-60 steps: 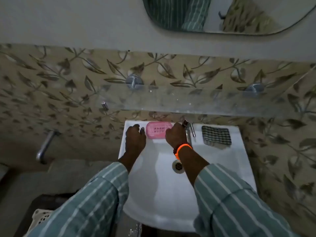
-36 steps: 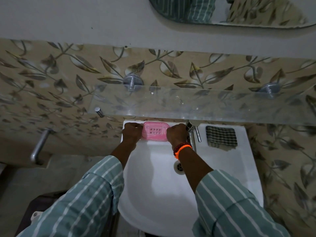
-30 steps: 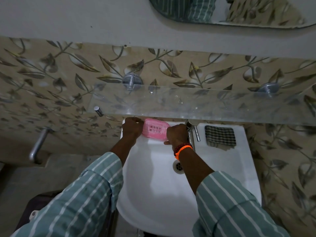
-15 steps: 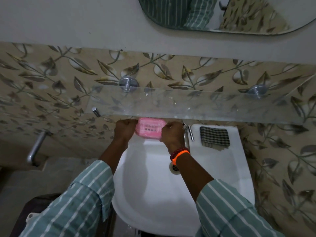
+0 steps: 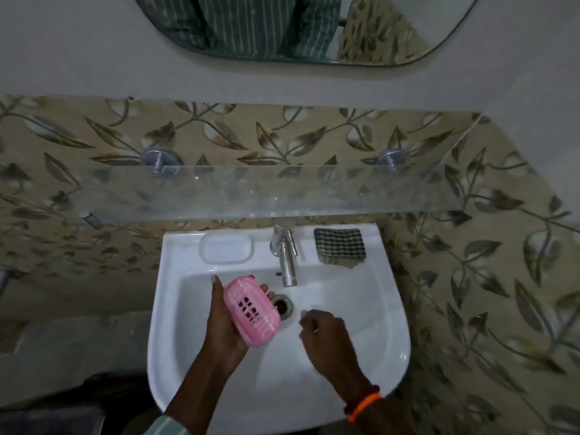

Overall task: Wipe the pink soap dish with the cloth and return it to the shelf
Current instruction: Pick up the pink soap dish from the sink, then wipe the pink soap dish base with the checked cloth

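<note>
The pink soap dish (image 5: 251,310), oval with drain slots, lies tilted in my left hand (image 5: 223,328) above the white basin (image 5: 361,324), just left of the drain. My right hand (image 5: 324,339) hovers to the right of the drain with fingers loosely curled and nothing in it. The checked cloth (image 5: 340,247) sits folded on the basin's back ledge, right of the tap. The glass shelf (image 5: 251,191) runs along the wall above the basin and carries nothing.
A chrome tap (image 5: 286,255) juts over the bowl from the back ledge. A moulded soap recess (image 5: 226,247) lies left of it. The drain (image 5: 281,304) is between my hands. A mirror (image 5: 298,26) hangs above. Leaf-patterned tiles cover the wall.
The soap dish has come off the basin's back ledge and down over the bowl. Both hands held it before; now only my left hand holds it, and my right has let go.
</note>
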A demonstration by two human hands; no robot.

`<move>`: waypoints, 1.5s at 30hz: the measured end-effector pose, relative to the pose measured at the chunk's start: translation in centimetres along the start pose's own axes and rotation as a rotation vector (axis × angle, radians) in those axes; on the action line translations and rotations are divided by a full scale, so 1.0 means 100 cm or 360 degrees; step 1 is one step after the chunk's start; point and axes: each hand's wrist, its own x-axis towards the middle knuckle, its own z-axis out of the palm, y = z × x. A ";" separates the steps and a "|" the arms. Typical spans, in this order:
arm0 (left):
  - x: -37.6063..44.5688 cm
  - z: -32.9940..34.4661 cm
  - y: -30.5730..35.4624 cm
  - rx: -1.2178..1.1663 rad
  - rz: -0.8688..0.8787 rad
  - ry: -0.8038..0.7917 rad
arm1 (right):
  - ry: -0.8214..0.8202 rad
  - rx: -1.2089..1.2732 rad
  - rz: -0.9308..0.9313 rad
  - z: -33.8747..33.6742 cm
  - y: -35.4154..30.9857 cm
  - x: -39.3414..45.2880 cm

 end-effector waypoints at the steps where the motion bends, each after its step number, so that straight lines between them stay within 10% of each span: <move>1: 0.000 0.000 -0.003 0.0020 -0.0019 0.0001 | 0.0151 -0.0236 -0.0088 -0.010 0.009 0.014; 6: -0.001 0.001 -0.024 0.0090 -0.0107 -0.0093 | 0.0754 -0.0630 -0.0437 -0.039 0.008 0.107; 16: -0.010 0.012 -0.035 0.0150 -0.0014 -0.0152 | 0.0580 -0.1119 -0.0169 -0.026 -0.005 0.168; 23: -0.026 0.008 -0.036 0.0135 -0.0123 -0.0234 | 0.0615 0.0768 -0.0192 -0.088 0.013 0.136; 31: -0.057 0.011 -0.045 0.0097 -0.0338 -0.0502 | 0.0483 0.2031 0.0253 -0.115 0.006 0.019; 35: -0.069 0.010 -0.040 0.0161 -0.0408 -0.0569 | 0.0093 0.1611 0.0448 -0.107 -0.014 -0.036; 45: -0.078 0.003 -0.028 0.0356 -0.0309 -0.0444 | 0.0139 0.0003 -0.1061 -0.074 -0.091 -0.081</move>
